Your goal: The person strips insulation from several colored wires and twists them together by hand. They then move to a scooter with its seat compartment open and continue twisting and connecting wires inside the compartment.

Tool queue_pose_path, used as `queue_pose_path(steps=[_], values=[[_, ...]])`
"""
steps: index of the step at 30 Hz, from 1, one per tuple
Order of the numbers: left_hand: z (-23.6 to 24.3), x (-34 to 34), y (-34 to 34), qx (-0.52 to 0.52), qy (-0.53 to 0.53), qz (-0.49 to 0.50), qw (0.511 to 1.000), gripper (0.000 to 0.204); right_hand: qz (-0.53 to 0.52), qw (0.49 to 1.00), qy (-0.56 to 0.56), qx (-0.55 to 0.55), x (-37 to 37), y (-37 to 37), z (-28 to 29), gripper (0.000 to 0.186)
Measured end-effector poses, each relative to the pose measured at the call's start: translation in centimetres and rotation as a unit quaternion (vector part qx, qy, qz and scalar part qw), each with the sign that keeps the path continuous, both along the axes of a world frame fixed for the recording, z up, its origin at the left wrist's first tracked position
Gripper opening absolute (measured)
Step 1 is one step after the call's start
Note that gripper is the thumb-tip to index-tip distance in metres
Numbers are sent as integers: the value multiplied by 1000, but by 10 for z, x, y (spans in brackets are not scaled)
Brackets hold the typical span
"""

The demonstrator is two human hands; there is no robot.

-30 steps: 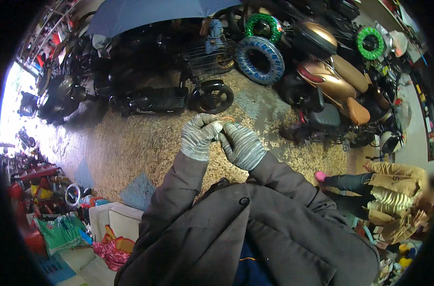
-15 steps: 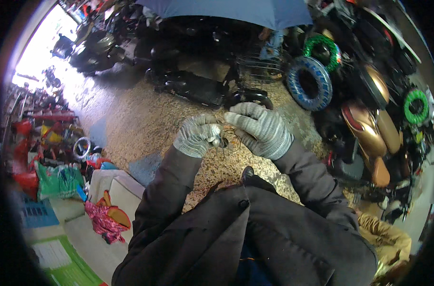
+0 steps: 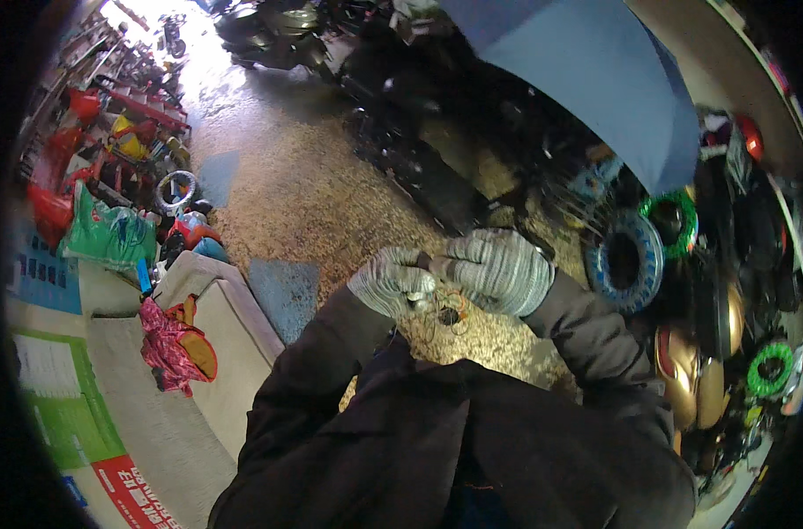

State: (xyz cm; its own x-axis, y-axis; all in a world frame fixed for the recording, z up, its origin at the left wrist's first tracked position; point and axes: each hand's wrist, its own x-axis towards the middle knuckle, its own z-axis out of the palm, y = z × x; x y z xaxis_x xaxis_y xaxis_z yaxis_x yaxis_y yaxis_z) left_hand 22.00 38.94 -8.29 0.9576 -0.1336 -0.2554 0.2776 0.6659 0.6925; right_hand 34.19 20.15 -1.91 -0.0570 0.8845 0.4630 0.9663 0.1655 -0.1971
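My left hand (image 3: 395, 284), in a grey knitted glove, is closed on a small wired item, with its fingertips pinched at the middle of the view. My right hand (image 3: 494, 271), gloved alike, is closed too, its fingertips against a small dark piece close to the left hand's fingers. Thin wires and a small dark round part (image 3: 450, 315) hang below the two hands. What exactly sits inside the fingers is too small to make out.
Black scooters (image 3: 419, 167) stand ahead under a blue umbrella (image 3: 578, 62). Tyre rings (image 3: 623, 260) and a gold scooter (image 3: 679, 370) crowd the right. A pale sofa (image 3: 225, 353) with a pink cloth (image 3: 165, 344), red items and a green bag (image 3: 110, 238) line the left.
The view has swung toward the bright opening, so the surroundings shift rightward. My hands stay together, slightly lower, and wires now dangle beneath them. The other person is out of view.
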Motion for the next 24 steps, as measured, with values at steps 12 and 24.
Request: queue_pose_path(steps=[12,24], values=[[9,11,228,85,-71,114,987,19,36,990,23,133,25,256,5,26],[6,48,394,684,-86,374,620,16,85,834,504,-208,101,497,-26,13]])
